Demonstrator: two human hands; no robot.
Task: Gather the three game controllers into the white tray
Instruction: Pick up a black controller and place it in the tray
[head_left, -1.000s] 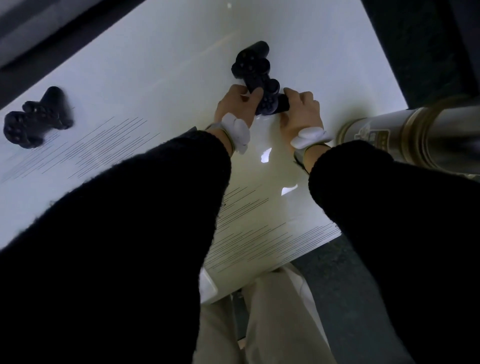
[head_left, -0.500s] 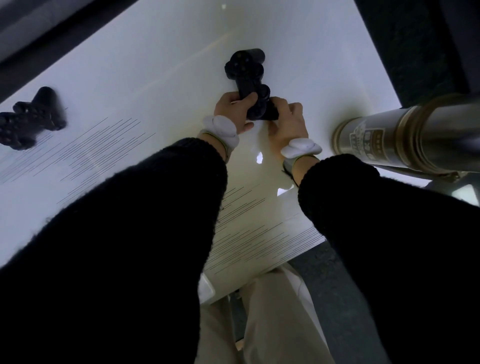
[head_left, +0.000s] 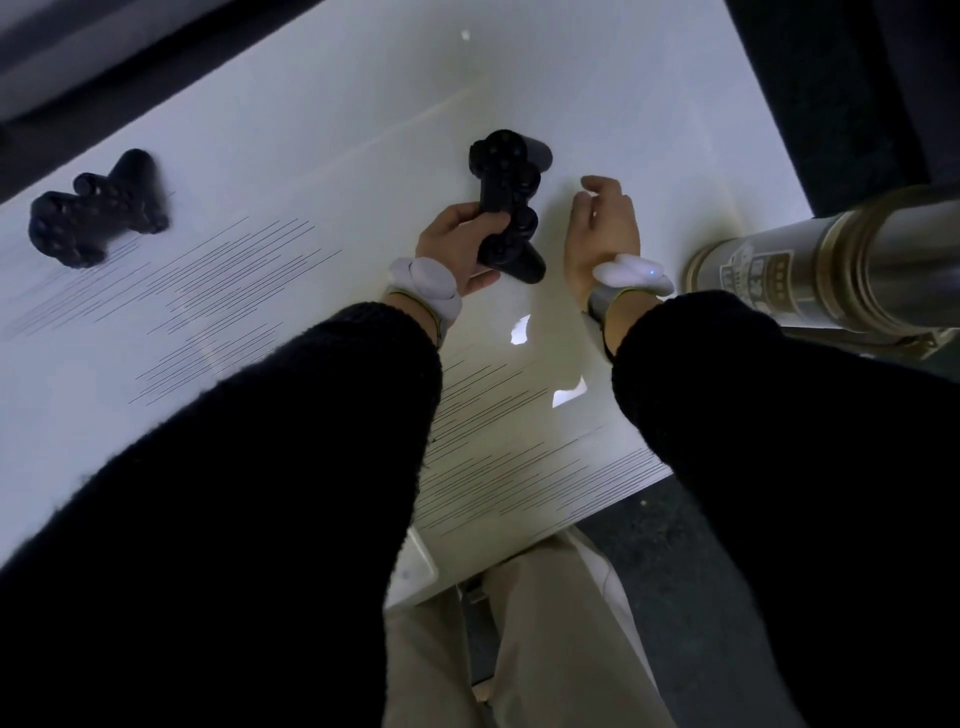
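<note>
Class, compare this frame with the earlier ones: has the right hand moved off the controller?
Yes. The right hand has let go and opened, shifting toward the metal flask; only the left hand grips the controller.

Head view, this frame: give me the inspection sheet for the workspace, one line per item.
Surface: white table with fine dark line markings and glare patches.
Job's things: one controller in the left hand; a second controller lies at the table's far left; third controller and tray not seen.
Clutter: metal flask at the right edge.
Grippers: left hand's grip closed on the controller; right hand open beside it, not touching; a white band on each wrist.
Cables: nothing seen.
Surroundings: dark floor, black sleeves, beige trousers below.
</note>
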